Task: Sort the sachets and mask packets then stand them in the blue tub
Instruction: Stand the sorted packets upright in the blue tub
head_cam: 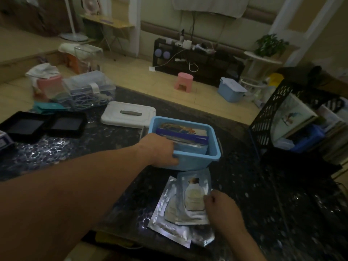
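Observation:
The blue tub (pixel 212 140) stands mid-table with several sachets and mask packets (pixel 190 137) upright inside it. My left hand (pixel 160 149) grips the tub's near-left rim, thumb outside on the wall and fingers inside against the packets. In front of the tub lie silver mask packets (pixel 180 210) in a loose pile on the dark table. My right hand (pixel 220 206) pinches the right edge of the top silver packet (pixel 194 196), which is tilted up towards the tub.
A white lid (pixel 128 114) lies behind the tub's left side. Two black trays (pixel 43 125) sit at the far left, a clear plastic box (pixel 90 89) beyond them. A black mesh rack (pixel 273 113) stands at the right. The table's front edge is near the pile.

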Demonstrator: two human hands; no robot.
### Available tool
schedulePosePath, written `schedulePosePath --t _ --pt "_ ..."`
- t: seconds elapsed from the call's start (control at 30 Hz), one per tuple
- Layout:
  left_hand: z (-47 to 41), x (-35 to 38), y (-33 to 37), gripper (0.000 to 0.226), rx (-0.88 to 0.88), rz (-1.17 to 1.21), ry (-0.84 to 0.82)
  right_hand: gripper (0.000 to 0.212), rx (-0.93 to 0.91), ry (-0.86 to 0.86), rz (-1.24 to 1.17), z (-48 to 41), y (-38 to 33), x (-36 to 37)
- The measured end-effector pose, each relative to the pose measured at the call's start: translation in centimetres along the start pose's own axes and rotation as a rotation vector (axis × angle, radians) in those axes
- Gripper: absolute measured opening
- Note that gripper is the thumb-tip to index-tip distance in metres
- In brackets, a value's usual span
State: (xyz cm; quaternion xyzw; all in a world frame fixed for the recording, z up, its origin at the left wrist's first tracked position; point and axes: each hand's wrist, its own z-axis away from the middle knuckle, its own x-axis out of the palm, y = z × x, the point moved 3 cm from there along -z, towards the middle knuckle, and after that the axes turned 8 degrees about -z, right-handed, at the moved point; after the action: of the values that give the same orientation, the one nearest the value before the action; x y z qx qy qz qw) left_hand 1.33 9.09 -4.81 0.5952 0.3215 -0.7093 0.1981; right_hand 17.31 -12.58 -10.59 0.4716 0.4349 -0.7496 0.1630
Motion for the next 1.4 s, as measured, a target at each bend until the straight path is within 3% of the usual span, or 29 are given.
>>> schedulePosePath --t 0.1,0.17,0.23,0.33,0.43,0.53,0.63,0.8,0.97,1.13,1.27,1.4 --pt "0.1 -0.1 0.0 0.045 -0.008 0.01 0.009 0.011 0.221 -0.106 -0.69 -0.4 0.7 0.0" --pt "0.2 -0.1 0.0 0.045 -0.012 0.012 0.011 0.011 0.366 -0.241 -0.953 -0.2 0.0 0.0" --pt "0.3 -0.3 0.0 0.046 -0.006 0.007 0.004 0.016 0.379 -0.346 -0.965 0.1 -0.4 -0.6" --pt "0.3 -0.5 0.0 0.048 0.004 0.014 -0.011 0.015 0.216 -0.364 -0.747 0.8 -0.4 -3.8" --pt "0.2 -0.3 0.0 0.055 0.009 0.043 0.001 0.013 0.009 -0.242 -0.657 1.7 -0.8 -9.5" --pt "0.1 -0.1 -0.2 0.048 0.012 0.06 -0.003 0.014 -0.071 -0.009 -0.863 1.3 -2.7 -15.1" --pt "0.3 -0.2 -0.2 0.045 0.011 0.084 -0.008 0.019 -0.28 0.115 -1.007 -1.0 -6.7 -17.1" --pt "0.4 -0.4 -0.1 0.054 0.017 0.086 0.009 0.021 -0.517 -0.021 -0.592 -5.9 -13.2 -11.6" --pt "0.3 -0.5 -0.2 0.046 0.033 0.072 0.001 0.02 -0.443 -0.085 0.099 -9.4 -11.4 -7.4" --pt "0.3 -0.1 -0.3 0.049 0.009 0.066 0.002 0.022 -0.494 -0.071 0.529 -9.5 -13.8 -8.3" --pt "0.2 -0.1 -0.1 0.049 -0.016 0.095 0.01 0.022 -0.595 -0.148 0.738 -9.8 -17.5 -6.3" --pt "0.1 0.1 -0.2 0.054 -0.033 0.157 0.022 0.026 -0.525 -0.232 0.845 -10.2 -18.6 -4.4"
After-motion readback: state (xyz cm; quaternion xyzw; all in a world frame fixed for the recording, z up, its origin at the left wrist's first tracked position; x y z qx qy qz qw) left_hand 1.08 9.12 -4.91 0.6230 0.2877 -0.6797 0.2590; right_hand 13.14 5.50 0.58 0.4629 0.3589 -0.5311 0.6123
